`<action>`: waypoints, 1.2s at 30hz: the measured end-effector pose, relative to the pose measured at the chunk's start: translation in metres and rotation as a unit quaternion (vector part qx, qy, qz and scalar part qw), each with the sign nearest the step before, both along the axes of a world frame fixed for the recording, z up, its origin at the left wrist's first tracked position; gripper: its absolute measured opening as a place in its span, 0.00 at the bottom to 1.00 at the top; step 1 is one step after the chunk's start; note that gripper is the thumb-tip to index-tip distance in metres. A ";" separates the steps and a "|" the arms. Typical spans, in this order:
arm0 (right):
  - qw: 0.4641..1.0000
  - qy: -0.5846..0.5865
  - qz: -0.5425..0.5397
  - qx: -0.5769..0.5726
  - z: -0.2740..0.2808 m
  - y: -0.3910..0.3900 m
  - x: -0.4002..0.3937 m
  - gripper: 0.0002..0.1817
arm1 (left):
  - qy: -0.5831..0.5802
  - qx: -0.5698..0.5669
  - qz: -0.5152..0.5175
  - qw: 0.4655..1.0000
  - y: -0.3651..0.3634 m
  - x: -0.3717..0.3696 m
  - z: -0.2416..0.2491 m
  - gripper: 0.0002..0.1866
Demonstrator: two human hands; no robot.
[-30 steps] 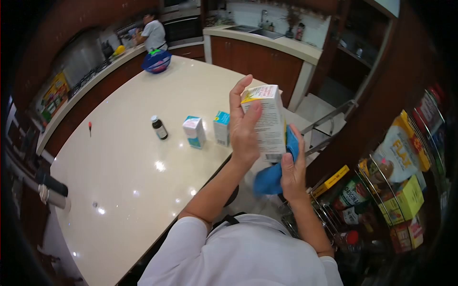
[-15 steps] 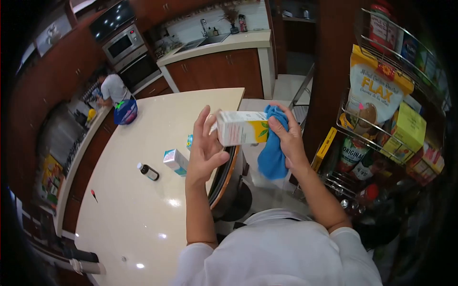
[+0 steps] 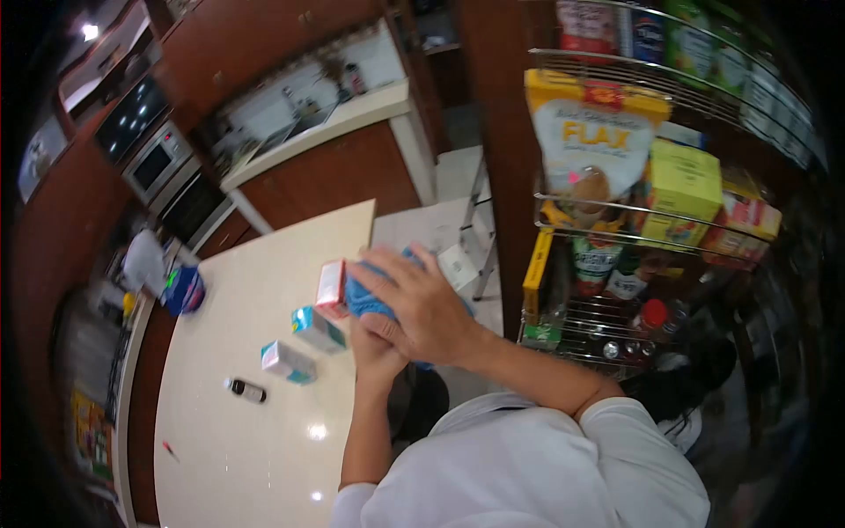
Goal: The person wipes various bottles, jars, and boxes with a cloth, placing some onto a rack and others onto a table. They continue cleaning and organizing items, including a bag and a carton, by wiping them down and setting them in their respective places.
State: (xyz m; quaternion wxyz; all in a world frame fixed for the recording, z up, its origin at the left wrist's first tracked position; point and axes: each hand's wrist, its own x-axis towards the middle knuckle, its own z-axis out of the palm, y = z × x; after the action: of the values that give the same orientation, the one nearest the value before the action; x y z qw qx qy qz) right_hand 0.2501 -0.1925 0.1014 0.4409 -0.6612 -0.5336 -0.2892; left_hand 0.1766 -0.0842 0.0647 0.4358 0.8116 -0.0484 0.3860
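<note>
In front of me, over the table's right edge, my right hand [image 3: 427, 308] presses a blue cloth [image 3: 365, 290], its fingers bent over it. My left hand [image 3: 377, 348] is underneath, closed on a small white carton, its fingers mostly hidden by the right hand and the cloth. One white end of the carton [image 3: 459, 267] sticks out past my right hand. Just left of the cloth a red-and-white box [image 3: 331, 287] stands on the table. Two more boxes, one blue and white [image 3: 318, 329] and one white and teal [image 3: 289, 363], stand nearer me.
A dark bottle [image 3: 246, 390] with a white cap and a small red-tipped item [image 3: 170, 451] lie on the cream table [image 3: 238, 308]. A blue bag [image 3: 183, 290] sits at its far left, near another person [image 3: 145, 264]. Wire racks [image 3: 607, 211] with packaged food are at my right.
My right hand and the cloth have moved left over the carton. My left hand has gone from spread fingers to a grip beneath. The view has turned right, showing the red-and-white box.
</note>
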 end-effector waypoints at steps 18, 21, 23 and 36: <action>0.880 0.455 0.123 -0.060 0.029 -0.210 0.023 0.28 | -0.192 0.277 -0.176 0.925 0.003 0.032 0.213 0.39; 0.786 0.578 0.137 0.170 0.068 -0.214 -0.036 0.32 | -0.206 0.069 -0.255 0.942 -0.037 0.077 0.278 0.41; 0.780 0.575 0.026 0.247 0.062 -0.222 -0.043 0.34 | -0.288 0.151 -0.249 0.912 -0.069 0.112 0.303 0.29; 0.797 0.567 0.016 0.207 -0.013 -0.293 -0.003 0.30 | 0.209 0.364 -0.250 0.873 -0.101 0.252 0.365 0.26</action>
State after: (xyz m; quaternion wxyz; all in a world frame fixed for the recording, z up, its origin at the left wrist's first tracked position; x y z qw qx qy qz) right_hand 0.2468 -0.4854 0.0879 0.7958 -0.5910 -0.1258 0.0410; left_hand 0.4290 -0.1853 0.4295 0.1910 0.9355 -0.2946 0.0411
